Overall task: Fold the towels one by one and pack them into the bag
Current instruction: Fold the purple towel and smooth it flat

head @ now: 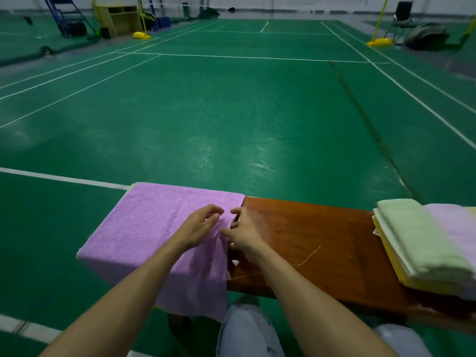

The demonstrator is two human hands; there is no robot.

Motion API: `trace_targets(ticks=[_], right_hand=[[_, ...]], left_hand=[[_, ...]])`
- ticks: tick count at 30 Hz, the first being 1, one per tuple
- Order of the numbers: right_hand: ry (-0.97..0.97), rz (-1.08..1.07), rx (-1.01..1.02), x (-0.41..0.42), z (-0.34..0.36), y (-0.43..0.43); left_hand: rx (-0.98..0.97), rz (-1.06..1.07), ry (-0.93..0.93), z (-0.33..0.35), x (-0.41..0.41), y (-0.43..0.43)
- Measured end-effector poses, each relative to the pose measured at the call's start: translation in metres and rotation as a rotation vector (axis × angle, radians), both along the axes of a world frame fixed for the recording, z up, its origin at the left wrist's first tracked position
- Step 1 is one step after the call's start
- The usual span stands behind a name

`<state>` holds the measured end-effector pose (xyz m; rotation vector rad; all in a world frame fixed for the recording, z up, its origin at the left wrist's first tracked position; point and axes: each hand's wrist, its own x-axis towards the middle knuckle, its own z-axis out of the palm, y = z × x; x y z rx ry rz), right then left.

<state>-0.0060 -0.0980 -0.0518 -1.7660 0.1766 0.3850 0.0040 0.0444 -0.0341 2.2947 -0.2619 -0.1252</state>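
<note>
Both of our hands meet at the right edge of the purple towel (144, 228), which lies spread flat over the left end of the wooden bench (309, 228), its near side hanging down over the front of the seat. Our left hand (199, 226) sits over the cloth with its fingers loosely curved and, as far as we can see, nothing in them. Our right hand (246, 234) is just beside it, fingers and thumb right on the towel's edge where cloth meets bare wood; whether it has pinched that edge or only touches it, we cannot tell. We judge the first fold of this towel is not yet made. The chief risk is the overhang: with so much cloth off the front, a pull on the right edge alone could drag the whole towel off the seat onto the green court floor (231, 112). With both hands bunched at one spot, the corners are free to sag and the fold may land crooked. A loose thread (310, 255) lies on the wood near our right forearm and could get caught up in the cloth. The stack of towels (422, 240) rests at the bench's right end, well apart, and the bag is not in view.
</note>
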Motion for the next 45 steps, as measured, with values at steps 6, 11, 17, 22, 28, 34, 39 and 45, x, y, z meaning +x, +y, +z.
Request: trace_targets(ticks=[6,11,17,22,28,34,39,45], right_hand=[[-0.182,0.0,-0.027,-0.003,0.013,-0.002],[-0.327,-0.08,0.05,0.005,0.033,0.0],[-0.459,-0.078,0.152,0.008,0.068,-0.008],[-0.503,-0.103,0.187,0.001,0.091,-0.04],[-0.444,-0.206,0.158,-0.013,0.082,-0.094],[-0.432,-0.306,0.176,-0.03,0.078,-0.16],[-0.42,-0.415,0.184,-0.041,0.063,-0.206],[-0.395,-0.482,0.164,-0.044,0.06,-0.251]], left_hand=[[0.044,0.02,-0.034,0.011,0.001,0.004],[0.064,0.056,-0.089,0.029,-0.003,0.007],[0.034,0.108,-0.196,0.063,-0.001,0.004],[0.02,0.069,-0.21,0.079,-0.004,-0.017],[0.038,-0.032,-0.176,0.078,-0.013,-0.066],[0.038,-0.146,-0.138,0.069,-0.018,-0.124],[0.044,-0.207,-0.115,0.062,-0.018,-0.167],[0.054,-0.275,-0.084,0.052,-0.02,-0.205]])
